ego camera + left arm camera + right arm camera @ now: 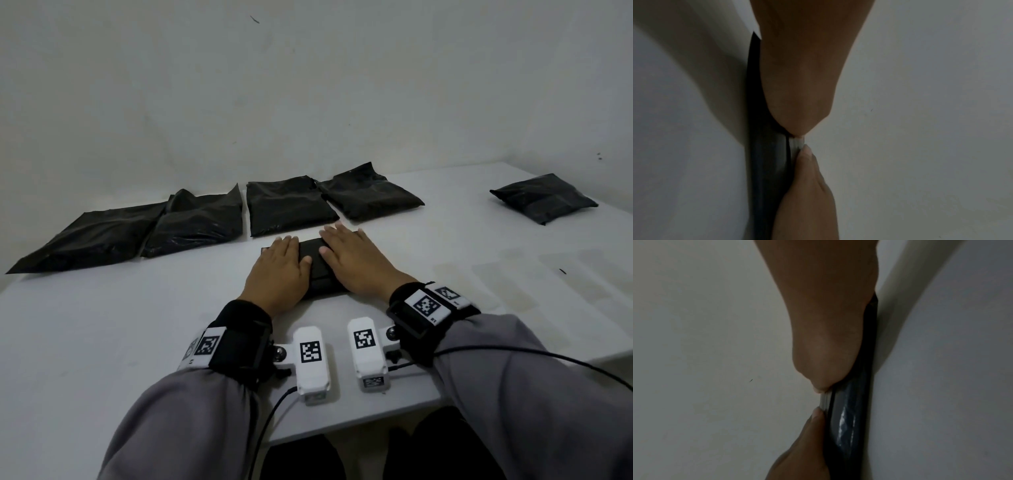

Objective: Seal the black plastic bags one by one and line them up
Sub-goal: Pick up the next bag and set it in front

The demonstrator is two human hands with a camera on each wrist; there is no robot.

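We press the flat black plastic bag (pixel 317 267), lying on the white table (pixel 102 325) before the row, with left hand (pixel 279 270) and right hand (pixel 356 263), fingers straight and together, smoothing outward along its seal

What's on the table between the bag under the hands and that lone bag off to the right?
Nothing: the head view shows only bare white table between the bag under the hands and the lone bag.
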